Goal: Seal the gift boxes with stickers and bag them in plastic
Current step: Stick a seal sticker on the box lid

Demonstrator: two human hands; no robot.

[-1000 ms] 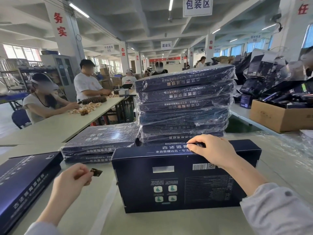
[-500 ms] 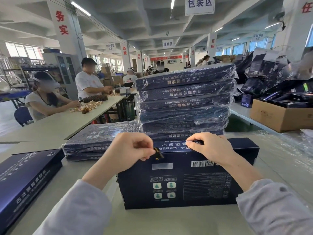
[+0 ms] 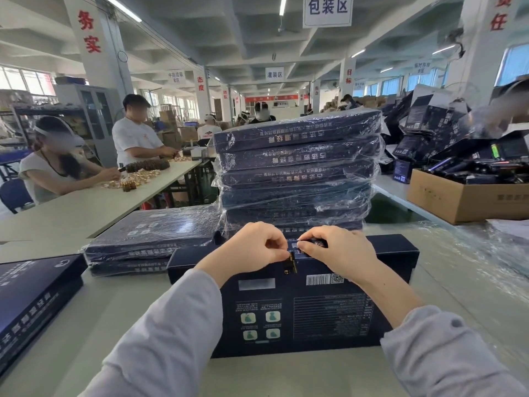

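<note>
At centre frame, the left hand (image 3: pixel 252 247) pinches the likely flimsy, tacky sticker (image 3: pixel 292 264) by its top end, while the right hand (image 3: pixel 339 253) grips the stiff-looking gift box (image 3: pixel 300 313) at its upper edge.

包装区 on hanging sign (image 3: pixel 327 8); 灌装区 on farther sign (image 3: pixel 274 74); 务实 (red) on left pillar (image 3: pixel 94 67); gift box (image 3: pixel 300 310) small print illegible.

**Views:** one, head-worn, wide-angle.
**Position:** above the near edge of the work table (image 3: pixel 300 373).
**Facing:** forward and slightly down, toward the far end of the hall.
**Nearness:** close. Both sleeves enter from the bottom edge. The left hand (image 3: pixel 252 245) and right hand (image 3: pixel 340 250) meet at frame centre, at the sticker (image 3: pixel 292 263) on the gift box (image 3: pixel 315 310).
**Far field:** the wrapped stack (image 3: pixel 297 167), pillars and ceiling.
**Distortion:** edges bow.
</note>
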